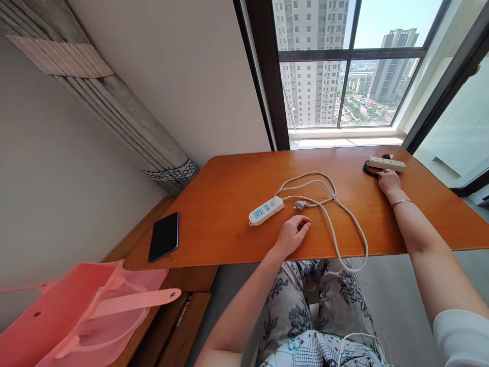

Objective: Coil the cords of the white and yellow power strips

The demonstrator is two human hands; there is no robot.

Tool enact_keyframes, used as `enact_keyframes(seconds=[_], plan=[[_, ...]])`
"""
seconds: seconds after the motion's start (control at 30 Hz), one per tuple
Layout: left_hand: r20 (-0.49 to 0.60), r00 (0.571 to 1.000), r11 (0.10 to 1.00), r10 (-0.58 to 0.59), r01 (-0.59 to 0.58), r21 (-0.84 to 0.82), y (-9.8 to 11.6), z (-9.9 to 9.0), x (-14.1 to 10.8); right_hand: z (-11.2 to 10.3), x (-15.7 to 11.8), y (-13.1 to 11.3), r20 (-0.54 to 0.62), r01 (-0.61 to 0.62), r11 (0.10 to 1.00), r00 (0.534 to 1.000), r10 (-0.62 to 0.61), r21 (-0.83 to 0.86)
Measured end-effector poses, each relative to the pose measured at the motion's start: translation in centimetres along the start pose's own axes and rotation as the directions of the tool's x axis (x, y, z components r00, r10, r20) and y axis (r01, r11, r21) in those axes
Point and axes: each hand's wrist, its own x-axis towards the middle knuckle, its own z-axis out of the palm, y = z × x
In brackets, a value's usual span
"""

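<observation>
My left hand rests near the front edge of the table, its fingers loosely curled with nothing visible in them. Just beyond it lies a white power strip with blue socket faces. Its white cord loops across the wood and sags over the front edge, and the plug lies beside the strip. At the far right, my right hand has its fingers closed at the coiled black cord of a beige power strip. The fingertips are partly hidden. A black plug sits behind that strip.
A dark smartphone lies at the left end of the brown wooden table. Below it, a pink bag stands on a wooden cabinet. A window is behind the table, and a grey curtain hangs at left.
</observation>
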Motion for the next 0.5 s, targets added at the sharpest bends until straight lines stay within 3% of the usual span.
enact_keyframes(seconds=[0.3, 0.5], plan=[[0.005, 1.0, 1.0, 0.008, -0.008, 0.014, -0.2, 0.1, 0.2, -0.1, -1.7, -0.9, 0.017, -0.075, 0.997, 0.997, 0.075, 0.0], [0.002, 1.0, 1.0, 0.013, -0.013, 0.013, -0.5, 0.3, 0.4, -0.2, -4.4, -3.6, 0.035, -0.038, 0.998, 0.999, 0.036, 0.041]])
